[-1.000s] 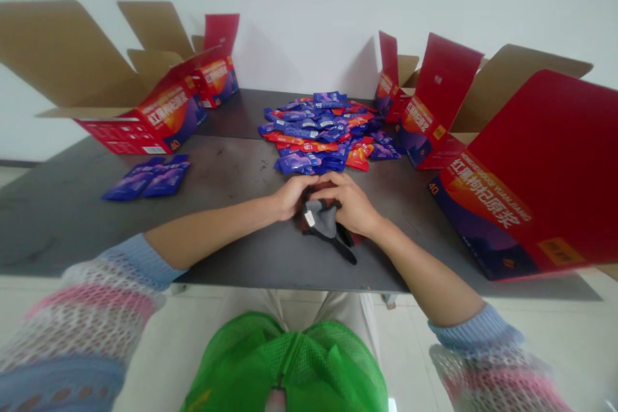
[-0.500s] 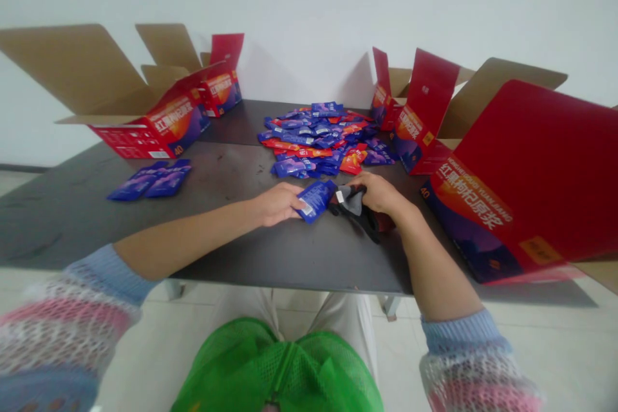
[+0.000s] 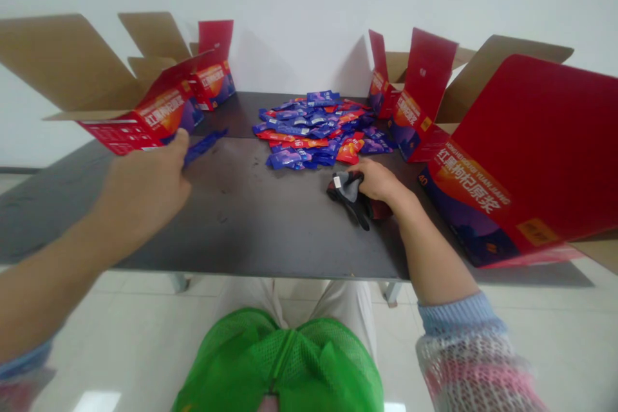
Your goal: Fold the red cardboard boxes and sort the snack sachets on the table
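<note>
Blue sachet [image 3: 205, 143]: a flat foil packet was pinched in the left hand [image 3: 145, 190], fingers closed on its near end, so the rest stuck out level toward the far left corner of the tabletop [image 3: 251, 225].
Left hand: it was raised above the left edge, in front of an open red carton [image 3: 145, 117] lying on its side, mouth toward the person.
Right hand [image 3: 379, 181]: it rested right of the tabletop's middle, fingers curled over a bundle of dark cloth [image 3: 350, 196], seemingly pinning it; how firmly, I could not tell.
Sachet pile [image 3: 316, 132]: a loose heap of blue and red packets lay toward the far edge, just beyond the cloth, within reach of both hands.
Right cartons [image 3: 506, 174]: several red boxes stood with flaps up along the right edge, the nearest tilted at the near right corner.
</note>
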{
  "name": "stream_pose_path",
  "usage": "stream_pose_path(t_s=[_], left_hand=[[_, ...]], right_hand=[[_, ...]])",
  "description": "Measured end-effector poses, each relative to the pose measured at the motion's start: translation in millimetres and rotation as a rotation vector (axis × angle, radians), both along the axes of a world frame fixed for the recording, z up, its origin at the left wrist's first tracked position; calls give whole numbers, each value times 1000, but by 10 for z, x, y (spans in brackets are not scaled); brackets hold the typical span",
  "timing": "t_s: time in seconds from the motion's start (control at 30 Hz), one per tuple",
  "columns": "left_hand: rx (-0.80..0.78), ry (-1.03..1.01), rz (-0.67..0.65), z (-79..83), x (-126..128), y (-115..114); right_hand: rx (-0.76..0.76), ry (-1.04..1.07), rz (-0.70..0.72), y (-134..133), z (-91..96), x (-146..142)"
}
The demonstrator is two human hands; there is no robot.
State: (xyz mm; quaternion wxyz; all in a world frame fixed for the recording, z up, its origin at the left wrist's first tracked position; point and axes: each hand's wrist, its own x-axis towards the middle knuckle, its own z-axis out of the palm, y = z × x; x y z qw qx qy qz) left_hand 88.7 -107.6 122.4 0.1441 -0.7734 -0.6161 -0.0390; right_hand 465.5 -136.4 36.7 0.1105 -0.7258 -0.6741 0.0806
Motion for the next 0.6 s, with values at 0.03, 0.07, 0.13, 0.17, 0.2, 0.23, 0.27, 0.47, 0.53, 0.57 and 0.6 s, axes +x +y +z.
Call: stream_pose_path(t_s=[0.03, 0.07, 0.13, 0.17, 0.2, 0.23, 0.27, 0.47, 0.53, 0.57, 0.6], left_hand=[[22, 25, 33, -12, -40, 86], [36, 32, 60, -48, -79, 188], [42, 17, 126, -175, -163, 430], [39, 13, 152, -256, -213, 562], [31, 14, 185, -342, -265, 695], [5, 22, 169, -428, -317, 819], [-24, 28, 172, -512, -362, 928], [-105, 26, 208, -848, -418, 1145], [-129, 38, 182, -875, -399, 1140], [-151, 58, 176, -873, -395, 1150], [-182, 87, 167, -863, -395, 1169]], right_hand=[[-2, -3, 5, -1, 6, -3], [-5, -3, 3, -2, 13, -6], [-10, -3, -14, -4, 25, -14], [-13, -4, -23, -7, 28, -20], [-15, -8, -29, -10, 28, -25], [-12, -13, -32, -13, 27, -32], [-8, -19, -31, -17, 25, -38], [18, -16, -21, -21, 5, -49], [20, -13, -16, -13, -7, -38], [20, -12, -18, -8, -14, -31], [21, -10, -21, -4, -21, -24]])
